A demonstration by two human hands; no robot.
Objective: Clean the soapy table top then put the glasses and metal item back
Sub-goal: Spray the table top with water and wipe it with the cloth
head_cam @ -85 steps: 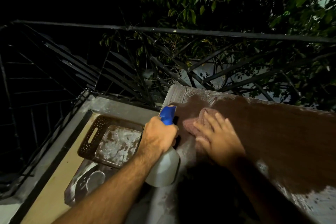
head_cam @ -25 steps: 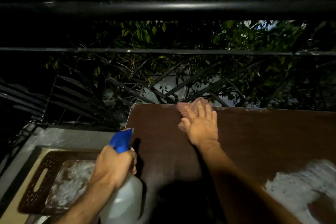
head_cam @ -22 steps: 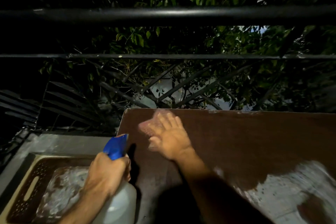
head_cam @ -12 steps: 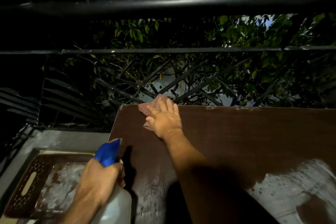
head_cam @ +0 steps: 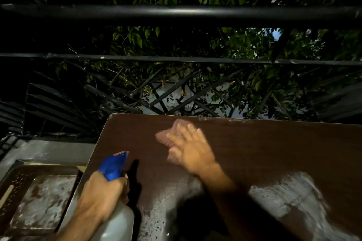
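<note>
The dark brown table top (head_cam: 264, 148) fills the lower right. White soapy foam (head_cam: 290, 197) covers a patch at its near right, and a thinner smear (head_cam: 156, 207) lies near its left front. My right hand (head_cam: 193, 149) presses flat on a pinkish cloth (head_cam: 166, 137) near the table's far edge; it is motion-blurred. My left hand (head_cam: 103, 195) grips a white spray bottle (head_cam: 117, 223) with a blue trigger head (head_cam: 114, 164) by the table's left edge. No glasses or metal item are in view.
A brown perforated tray (head_cam: 21, 180) smeared with foam lies on the floor at the lower left. A grey ledge (head_cam: 49, 150) runs behind it. Black railing bars (head_cam: 176, 13) and a lattice cross beyond the table, with leafy branches behind.
My right hand has slid the cloth from the table's far left corner rightwards and a little nearer. The left hand keeps its grip on the bottle.
</note>
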